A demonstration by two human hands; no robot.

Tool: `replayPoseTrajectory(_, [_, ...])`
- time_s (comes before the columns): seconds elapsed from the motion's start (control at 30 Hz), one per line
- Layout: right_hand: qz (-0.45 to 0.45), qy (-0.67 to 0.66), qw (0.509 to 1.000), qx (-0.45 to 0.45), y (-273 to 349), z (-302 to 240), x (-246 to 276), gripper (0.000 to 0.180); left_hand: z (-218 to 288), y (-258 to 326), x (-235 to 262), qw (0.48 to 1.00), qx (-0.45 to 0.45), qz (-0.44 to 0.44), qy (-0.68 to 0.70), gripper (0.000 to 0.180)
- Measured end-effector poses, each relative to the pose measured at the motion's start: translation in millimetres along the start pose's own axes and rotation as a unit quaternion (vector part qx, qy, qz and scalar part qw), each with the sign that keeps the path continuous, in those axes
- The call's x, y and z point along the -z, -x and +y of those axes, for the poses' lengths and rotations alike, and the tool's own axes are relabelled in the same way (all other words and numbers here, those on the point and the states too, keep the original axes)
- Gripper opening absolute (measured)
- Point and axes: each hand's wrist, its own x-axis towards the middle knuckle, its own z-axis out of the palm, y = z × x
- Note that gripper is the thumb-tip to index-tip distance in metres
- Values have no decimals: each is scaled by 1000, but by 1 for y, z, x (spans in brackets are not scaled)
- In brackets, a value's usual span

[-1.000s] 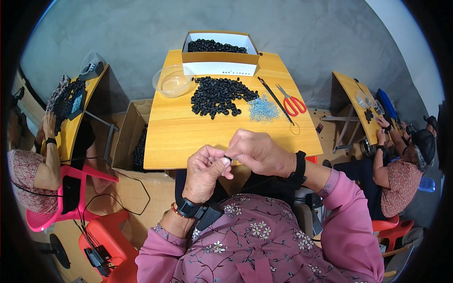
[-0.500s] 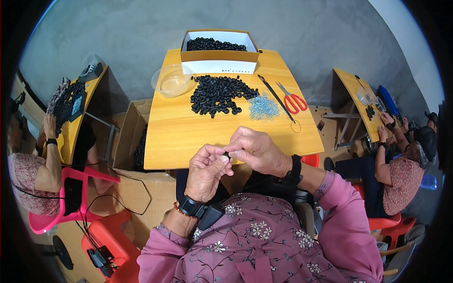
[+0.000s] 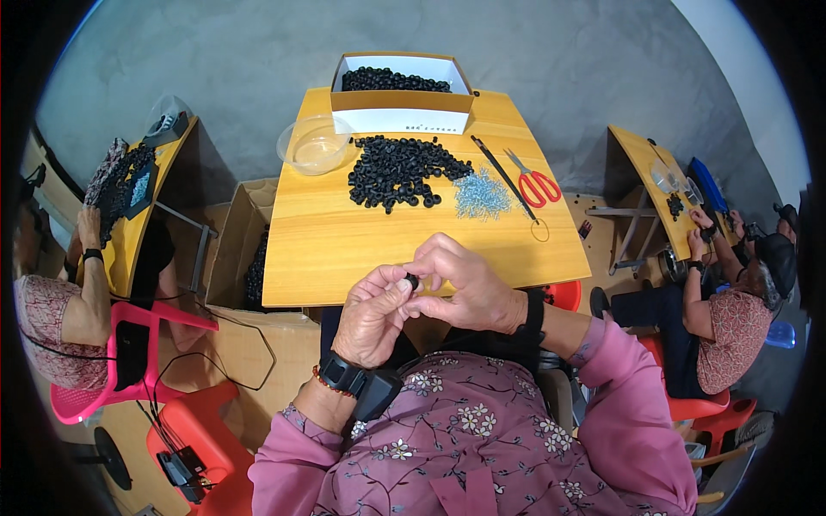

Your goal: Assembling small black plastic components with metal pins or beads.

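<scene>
A small black round part (image 3: 412, 280) is pinched between the thumb and fingers of my left hand (image 3: 368, 311), just off the table's near edge. My right hand (image 3: 469, 288) is right beside it, fingers curled and the thumb parted from the index finger around the part. Whether a right fingertip touches the part is hard to see. Beyond both hands, a loose pile of small black round parts (image 3: 396, 172) lies on the yellow table (image 3: 344, 249). To its right is a heap of small silvery-blue pieces, apparently screws (image 3: 482, 196).
At the back stands a cardboard box (image 3: 402, 120) of black parts, with a clear plastic bowl (image 3: 314, 163) to its left. Red-handled scissors (image 3: 539, 188) and a black rod (image 3: 503, 172) with a loop lie at right. People work at tables (image 3: 185, 138) on both sides.
My right thumb and index finger have spread apart from their pinch at the black part. The part shows more plainly in my left fingers, which have barely moved.
</scene>
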Motion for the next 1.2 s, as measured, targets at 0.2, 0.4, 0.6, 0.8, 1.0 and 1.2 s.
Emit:
replayPoseTrajectory(0.2, [50, 49, 996, 56, -5, 7, -6, 34, 5, 0, 1, 998, 40, 0, 44, 15])
replayPoseTrajectory(0.4, [34, 61, 994, 79, -6, -1, -3, 30, 6, 0, 2, 993, 82, -42, 68, 21])
replayPoseTrajectory(0.6, [75, 71, 987, 119, 1, -3, -3, 33, 2, 0, 4, 992, 81, -77, 63, 31])
replayPoseTrajectory(0.8, [76, 61, 989, 107, 4, -1, -5, 34, 0, 2, -10, 997, 41, -27, 66, 11])
replayPoseTrajectory(1.0, [92, 8, 992, 83, 5, 0, -9, 36, -6, 1, -8, 997, -33, -48, 44, 2])
replayPoseTrajectory(1.2, [81, 34, 995, 50, 2, -2, -6, 39, -8, 1, -12, 998, -52, -23, 39, 2])
